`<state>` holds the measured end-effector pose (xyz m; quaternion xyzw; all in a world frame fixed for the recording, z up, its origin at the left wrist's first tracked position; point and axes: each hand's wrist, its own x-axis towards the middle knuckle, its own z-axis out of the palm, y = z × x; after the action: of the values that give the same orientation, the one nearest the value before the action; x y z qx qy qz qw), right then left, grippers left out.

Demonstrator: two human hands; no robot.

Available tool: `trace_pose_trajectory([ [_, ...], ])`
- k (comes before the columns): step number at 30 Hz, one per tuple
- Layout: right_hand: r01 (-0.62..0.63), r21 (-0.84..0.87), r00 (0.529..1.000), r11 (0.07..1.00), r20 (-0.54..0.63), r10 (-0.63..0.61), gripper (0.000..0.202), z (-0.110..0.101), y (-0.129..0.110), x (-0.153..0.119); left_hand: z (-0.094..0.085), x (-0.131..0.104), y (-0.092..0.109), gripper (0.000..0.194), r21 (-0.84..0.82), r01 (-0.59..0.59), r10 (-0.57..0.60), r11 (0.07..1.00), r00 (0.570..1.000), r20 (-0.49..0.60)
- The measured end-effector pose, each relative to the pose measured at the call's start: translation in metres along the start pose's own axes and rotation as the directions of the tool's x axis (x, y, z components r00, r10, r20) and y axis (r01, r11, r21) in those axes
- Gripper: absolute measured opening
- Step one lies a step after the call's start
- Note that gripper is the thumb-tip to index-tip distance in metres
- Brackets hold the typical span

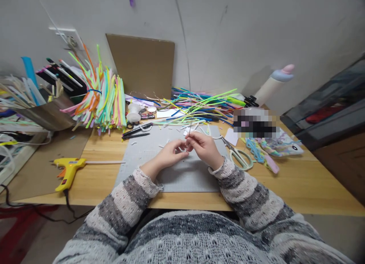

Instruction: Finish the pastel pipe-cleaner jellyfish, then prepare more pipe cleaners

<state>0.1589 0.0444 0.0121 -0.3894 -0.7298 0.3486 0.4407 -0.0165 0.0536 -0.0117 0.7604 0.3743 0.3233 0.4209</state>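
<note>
Over the grey cutting mat [182, 180], both hands meet with their fingertips close together. My right hand [202, 145] pinches a long thin dark wire [186, 54] that rises upright in front of the wall. Beside it, my left hand [173, 153] has its thumb and fingers drawn together near the wire's lower end; whatever lies between them is too small to make out. Small white scraps lie on the mat around the hands. Green-handled scissors [242, 159] rest at the mat's right edge, near my right wrist.
A yellow glue gun [70, 172] lies at left, its cord hanging over the front edge. Behind it stand bundled pipe cleaners [107, 100] and a metal holder [48, 113]. Loose pipe cleaners [202, 106] cover the back. A white bottle [269, 89] stands at right.
</note>
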Motion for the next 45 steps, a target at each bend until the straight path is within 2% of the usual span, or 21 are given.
trace_pose_trajectory([
  [2,0.022,-0.022,1.0,1.0,0.005,-0.022,0.016,0.001,0.0,0.001,-0.007,0.008,0.014,0.046,-0.181,-0.07,0.05,0.981,0.993,-0.11],
  [4,0.019,-0.016,1.0,1.0,0.02,-0.018,0.016,0.002,0.0,0.002,-0.016,0.021,0.035,0.052,-0.367,-0.183,0.108,0.912,0.971,-0.214],
  [7,-0.008,0.011,0.999,1.0,0.034,0.007,0.016,0.004,-0.001,0.002,-0.032,0.049,0.077,0.042,-0.526,-0.276,0.123,0.805,0.944,-0.306],
  [9,-0.014,0.009,0.999,1.0,0.039,0.013,0.016,0.005,-0.003,0.002,-0.042,0.066,0.105,0.035,-0.606,-0.24,0.093,0.758,0.96,-0.264],
  [12,-0.012,-0.007,0.999,1.0,0.052,0.012,0.015,0.006,-0.006,0.003,-0.051,0.084,0.135,0.029,-0.65,-0.214,0.069,0.729,0.968,-0.242],
  [15,-0.015,-0.015,0.998,1.0,0.06,0.016,0.015,0.007,-0.006,0.003,-0.053,0.094,0.154,0.03,-0.636,-0.275,0.083,0.721,0.946,-0.314],
  [17,-0.01,-0.015,0.998,1.0,0.066,0.011,0.015,0.008,-0.006,0.003,-0.054,0.098,0.164,0.033,-0.607,-0.35,0.105,0.714,0.91,-0.401],
  [20,0.015,-0.022,0.996,1.0,0.088,-0.013,0.018,0.01,-0.005,0.002,-0.055,0.101,0.182,0.039,-0.566,-0.486,0.133,0.667,0.824,-0.551],
  [23,0.038,-0.016,0.994,0.999,0.106,-0.036,0.017,0.012,-0.005,0.002,-0.059,0.101,0.198,0.041,-0.551,-0.562,0.127,0.617,0.762,-0.635],
  [25,0.042,-0.001,0.993,0.999,0.112,-0.042,0.016,0.013,-0.005,0.001,-0.061,0.1,0.205,0.039,-0.568,-0.554,0.102,0.609,0.765,-0.636],
  [30,0.048,0.032,0.992,0.998,0.117,-0.051,0.017,0.016,-0.003,0.0,-0.066,0.099,0.208,0.03,-0.647,-0.48,0.031,0.592,0.816,-0.577],
  [33,0.049,0.038,0.992,0.998,0.118,-0.053,0.017,0.017,-0.003,-0.001,-0.068,0.098,0.207,0.027,-0.663,-0.468,0.037,0.585,0.832,-0.554],
  [37,0.052,0.038,0.992,0.998,0.117,-0.056,0.018,0.017,-0.003,0.0,-0.067,0.097,0.208,0.023,-0.637,-0.457,0.061,0.621,0.838,-0.542],
  [41,0.052,0.035,0.993,0.998,0.105,-0.055,0.018,0.016,-0.002,0.0,-0.063,0.096,0.208,0.017,-0.549,-0.51,0.164,0.662,0.814,-0.558],
  [45,0.05,0.032,0.993,0.998,0.102,-0.053,0.02,0.015,-0.001,0.0,-0.06,0.095,0.206,0.011,-0.439,-0.598,0.278,0.67,0.751,-0.599],
])
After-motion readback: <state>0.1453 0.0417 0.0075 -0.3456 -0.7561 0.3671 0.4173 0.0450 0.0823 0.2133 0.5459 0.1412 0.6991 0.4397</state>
